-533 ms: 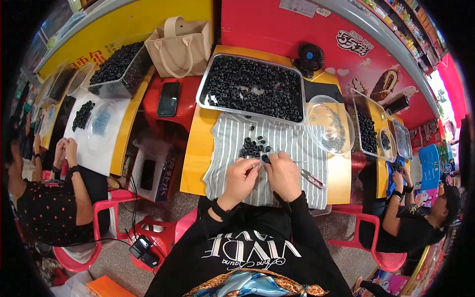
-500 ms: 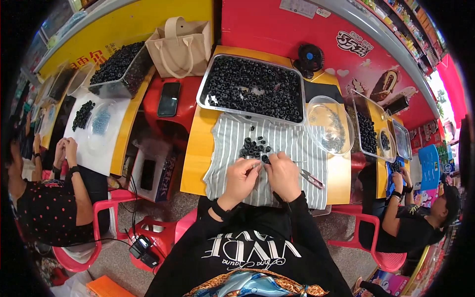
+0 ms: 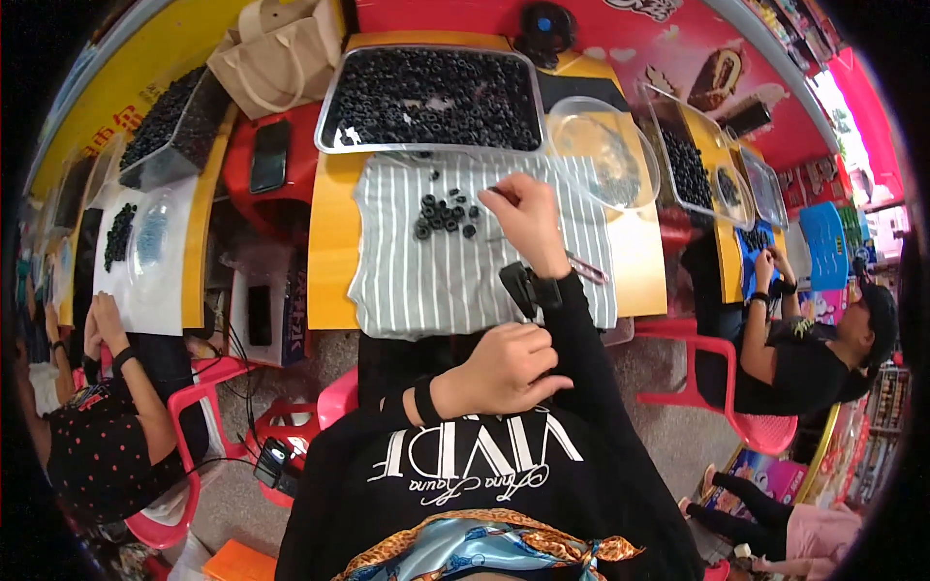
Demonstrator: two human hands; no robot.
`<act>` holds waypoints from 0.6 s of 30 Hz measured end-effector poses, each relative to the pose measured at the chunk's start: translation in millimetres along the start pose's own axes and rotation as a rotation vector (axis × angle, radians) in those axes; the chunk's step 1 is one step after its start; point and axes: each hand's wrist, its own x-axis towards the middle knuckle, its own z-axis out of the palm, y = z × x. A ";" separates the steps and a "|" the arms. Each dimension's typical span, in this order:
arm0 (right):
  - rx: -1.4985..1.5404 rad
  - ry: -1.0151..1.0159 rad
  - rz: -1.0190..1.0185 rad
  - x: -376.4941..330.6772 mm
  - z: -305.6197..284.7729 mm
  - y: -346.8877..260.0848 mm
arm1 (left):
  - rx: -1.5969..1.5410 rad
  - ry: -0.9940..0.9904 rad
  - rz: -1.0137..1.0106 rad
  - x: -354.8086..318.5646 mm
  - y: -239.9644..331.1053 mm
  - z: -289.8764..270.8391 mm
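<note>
My right hand (image 3: 528, 225) reaches over the grey striped cloth (image 3: 412, 281), its fingers pinched together. A small dark bit shows at the fingertips, too small to name. Just left of it lies a loose group of small black rings (image 3: 448, 215). Beside my right wrist, partly hidden by it, is a slim metal hand tool (image 3: 588, 270) with reddish handles. My left hand (image 3: 504, 370) is off the table, in front of my body and close to my right sleeve. Its fingers are curled in with the thumb sticking out, and the inside of the hand is hidden.
A clear tray (image 3: 327, 147) full of black rings stands at the back, beside a round clear tub (image 3: 651, 184) of small pieces. A small black fan (image 3: 544, 37) is behind. Left, a phone (image 3: 269, 160) lies on a red stool. People work at tables on both sides.
My hands have parted. The left has drawn back off the cloth toward my body; the right has reached forward beside the black rings. The whole view has shifted.
</note>
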 end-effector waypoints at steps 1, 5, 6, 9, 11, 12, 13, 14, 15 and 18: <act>0.022 0.010 0.026 2.9 1.7 4.3 | 0.013 -0.034 -0.008 -0.7 0.3 8.9; 0.063 -0.011 0.090 0.4 3.1 21.3 | 0.058 -0.152 -0.013 -4.1 5.5 24.8; 0.067 -0.011 0.090 -2.4 4.3 20.1 | 0.059 -0.154 -0.014 -5.5 7.1 26.9; 0.104 -0.066 0.110 -9.9 6.0 16.1 | 0.053 -0.171 -0.002 -8.5 9.8 33.7; 0.099 -0.081 0.082 -13.1 7.1 16.2 | 0.086 -0.147 0.039 -13.3 9.2 38.8; 0.101 -0.080 0.078 -14.4 6.7 17.1 | 0.089 -0.147 0.041 -12.9 10.6 38.1; 0.083 -0.086 0.092 -15.6 6.6 18.6 | 0.143 -0.151 0.082 -12.3 12.2 36.9; 0.065 -0.092 0.105 -16.4 6.9 20.3 | 0.198 -0.154 0.121 -12.3 13.2 36.1; 0.065 -0.092 0.102 -16.5 6.9 22.0 | 0.200 -0.153 0.123 -12.8 13.8 36.0; 0.099 -0.096 0.101 -16.2 7.6 25.2 | 0.421 -0.123 0.172 -12.9 13.0 33.8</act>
